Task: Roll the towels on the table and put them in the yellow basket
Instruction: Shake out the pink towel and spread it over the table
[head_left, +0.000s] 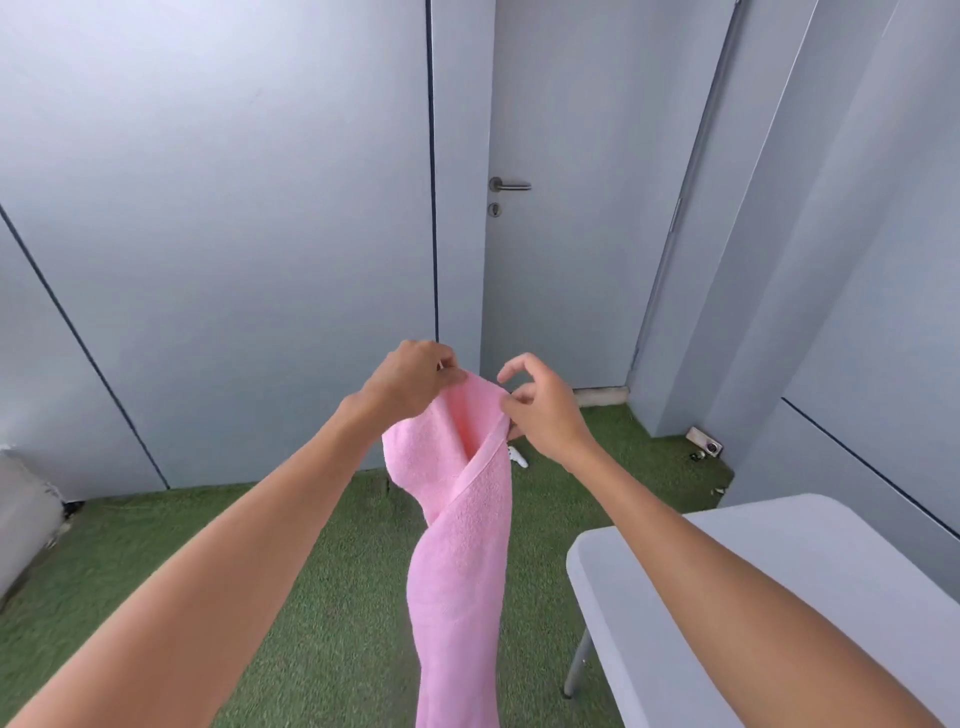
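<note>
Pink towel (460, 545), hanging: left hand (410, 379) pinches top edge; right hand (543, 410) pinches hem; counter (779, 597) at four o'clock.

Grey table (810, 587) on green turf floor (322, 587)

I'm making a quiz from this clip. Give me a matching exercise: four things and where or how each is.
Things:
1. towel
2. table
3. door handle
4. left hand

States:
A. lower right, grey
B. pinches the towel's top
C. hangs in the air, pink
D. on the grey door ahead

Pairs: 1-C, 2-A, 3-D, 4-B
</note>
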